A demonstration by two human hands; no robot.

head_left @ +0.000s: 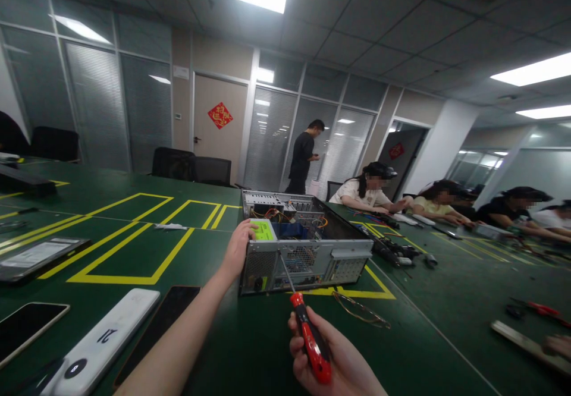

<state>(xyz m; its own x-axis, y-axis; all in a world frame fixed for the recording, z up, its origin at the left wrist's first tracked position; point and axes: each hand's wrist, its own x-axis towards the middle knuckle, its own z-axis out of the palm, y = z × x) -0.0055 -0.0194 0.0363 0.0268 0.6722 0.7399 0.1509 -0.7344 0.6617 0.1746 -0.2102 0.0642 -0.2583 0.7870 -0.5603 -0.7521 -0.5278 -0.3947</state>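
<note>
An open computer case [307, 259] lies on the green table, its vented rear panel facing me. My left hand [239, 247] rests at the case's left corner, fingers over the edge beside a power supply with a bright green label [263, 230]. In my right hand [325, 348] is a red and black screwdriver [312, 336]. Its shaft points up and away, with the tip at the rear panel right of the power supply. Whether the tip touches a screw is too small to tell. Wires and boards show inside the case.
Left on the table [214, 324] lie a phone [29, 330], a white device [104, 342], a dark slab and a drive [42, 259]. Glasses [361, 311] sit right of the case, near cables and tools. People sit along the right; one person stands behind.
</note>
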